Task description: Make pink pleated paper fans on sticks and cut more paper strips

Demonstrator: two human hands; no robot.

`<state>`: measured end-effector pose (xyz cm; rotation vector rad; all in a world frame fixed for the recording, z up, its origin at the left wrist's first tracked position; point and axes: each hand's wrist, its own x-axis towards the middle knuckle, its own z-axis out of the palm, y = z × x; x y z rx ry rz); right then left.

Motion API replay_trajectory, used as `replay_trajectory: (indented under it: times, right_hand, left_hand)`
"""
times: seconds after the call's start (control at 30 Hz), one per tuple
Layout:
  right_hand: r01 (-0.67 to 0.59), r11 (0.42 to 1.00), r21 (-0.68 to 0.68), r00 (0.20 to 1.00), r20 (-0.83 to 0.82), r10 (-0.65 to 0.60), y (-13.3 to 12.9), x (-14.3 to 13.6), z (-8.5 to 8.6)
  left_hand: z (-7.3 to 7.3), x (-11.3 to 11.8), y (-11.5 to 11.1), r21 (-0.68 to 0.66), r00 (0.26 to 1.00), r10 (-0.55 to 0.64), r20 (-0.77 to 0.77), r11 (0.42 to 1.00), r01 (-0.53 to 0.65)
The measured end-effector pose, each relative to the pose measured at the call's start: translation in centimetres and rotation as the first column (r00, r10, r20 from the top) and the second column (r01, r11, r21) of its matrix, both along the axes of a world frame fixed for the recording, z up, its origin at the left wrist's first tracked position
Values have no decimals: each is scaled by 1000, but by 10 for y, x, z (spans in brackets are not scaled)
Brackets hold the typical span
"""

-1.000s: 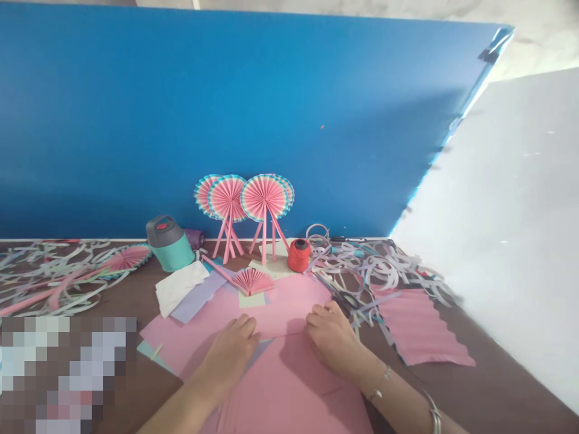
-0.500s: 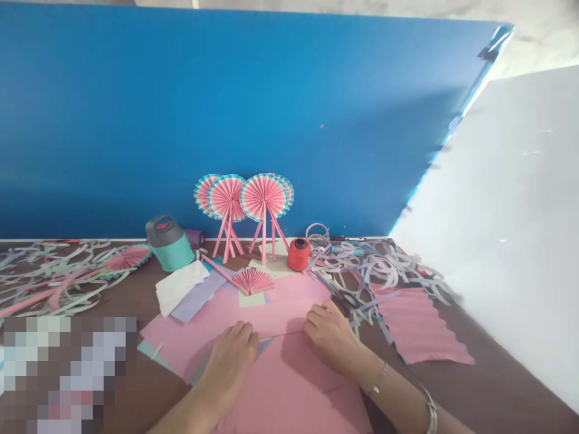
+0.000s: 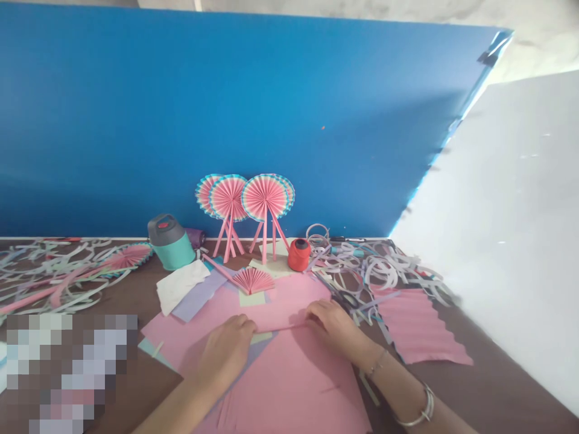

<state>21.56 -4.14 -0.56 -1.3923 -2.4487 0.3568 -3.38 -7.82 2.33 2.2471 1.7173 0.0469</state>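
My left hand [image 3: 228, 351] and my right hand [image 3: 335, 330] rest on a stack of pink paper [image 3: 307, 374], fingers curled and closed. Between them runs a narrow rolled or folded edge of a pink paper sheet [image 3: 283, 328], pinched at both ends. My fingertips partly hide that edge. Just beyond lies a small pleated pink paper fan [image 3: 253, 281] with a stick, resting on a pale yellow paper piece [image 3: 252, 298]. Purple and pale yellow paper shows beneath the pink sheets beside my left hand.
Round pink pleated fans [image 3: 266, 198] stand against the blue panel [image 3: 289, 108]. A teal-and-grey container [image 3: 172, 244] and a red thread spool [image 3: 299, 255] stand nearby. Scissors [image 3: 346, 298], tangled paper strips [image 3: 380, 268] and a wavy pink sheet [image 3: 423, 325] lie right; more strips [image 3: 54, 271] lie left.
Both hands have shifted slightly away from me along with the pinched edge. More of the yellow and purple paper beneath now shows between the pink sheets.
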Motion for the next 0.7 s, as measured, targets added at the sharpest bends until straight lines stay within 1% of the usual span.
replay_trajectory:
  times: [0.13, 0.2, 0.27, 0.33, 0.43, 0.53, 0.6, 0.7]
  right_hand:
    - [0, 997, -83, 984, -178, -14, 7, 3, -6]
    - [2, 996, -84, 978, -206, -19, 8, 3, -8]
    - [16, 997, -76, 981, -192, -31, 7, 1, -9]
    - [29, 997, -69, 987, -158, -39, 6, 0, -8]
    - [50, 998, -38, 996, -71, -52, 3, -2, -5]
    - [61, 996, 62, 997, 35, -64, -1, -3, -2]
    - [17, 990, 143, 991, 128, -36, -3, -4, -2]
    - [-119, 967, 227, 963, 265, 56, -6, -8, -5]
  left_hand:
    - [8, -3, 4, -15, 991, 70, 114, 998, -68]
    - [9, -3, 4, -10, 990, 66, 128, 998, -65]
    - [9, -4, 5, -6, 991, 50, 125, 999, -49]
    - [9, -3, 6, -5, 994, 29, 107, 1000, -29]
    - [10, -2, 6, -7, 999, 1, 42, 1000, -1]
    - [9, 0, 4, 21, 999, -34, -9, 999, 34]
    - [6, 1, 2, 35, 997, -66, -32, 997, 67]
    - [-2, 3, 0, 31, 994, -97, -60, 995, 98]
